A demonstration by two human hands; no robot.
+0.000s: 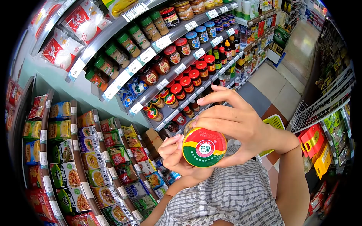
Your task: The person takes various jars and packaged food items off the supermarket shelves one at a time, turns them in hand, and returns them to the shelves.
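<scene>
A jar with a red, yellow and green lid marked MANGO is held up in front of my chest, its lid turned toward me. My left hand grips it from the left, fingers curled at its side. Around the right side and far edge comes my right hand, thumb below the lid and fingers bent over the top. Most of the jar's body is hidden behind its lid and my hands. Beyond my fingers, similar jars with the same lid colours stand on a low shelf.
Shelves of red-lidded jars, green-capped spice bottles and white bags rise ahead. Packaged noodles fill racks on the left. A yellow-green basket and a white wire rack are at the right, beside the tiled aisle.
</scene>
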